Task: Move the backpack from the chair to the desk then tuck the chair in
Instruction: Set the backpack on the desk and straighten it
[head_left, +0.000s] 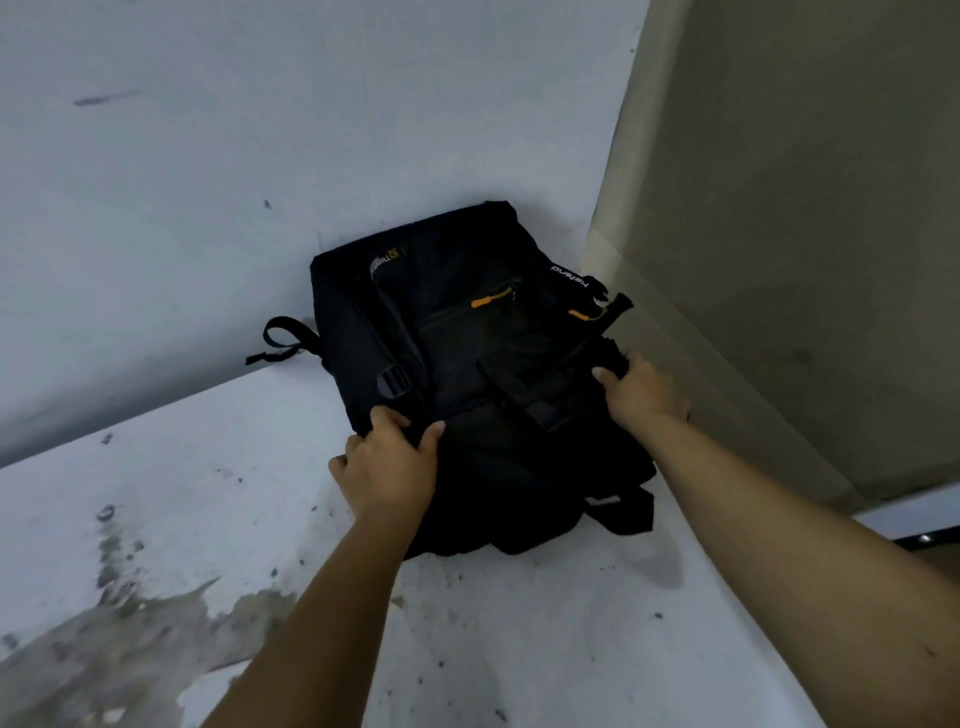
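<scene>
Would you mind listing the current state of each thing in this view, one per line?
backpack: lying on the desk, its far end propped against the wall, front pocket zipped shut
desk: white top, stained and worn at the near left
left hand: gripping the backpack's near left edge
right hand: gripping the backpack's right side
chair: not in view

Two bare forearms are showing in the head view, both uncovered from the lower edge of the frame to the wrists; no sleeve cuff is appearing anywhere along them. The left hand (387, 467) is showing bare, ringless fingers with short, plain nails. The right hand (641, 392) is likewise appearing ungloved, wrist unadorned. A small dark mark is showing on the right forearm near the frame's right edge.
</scene>
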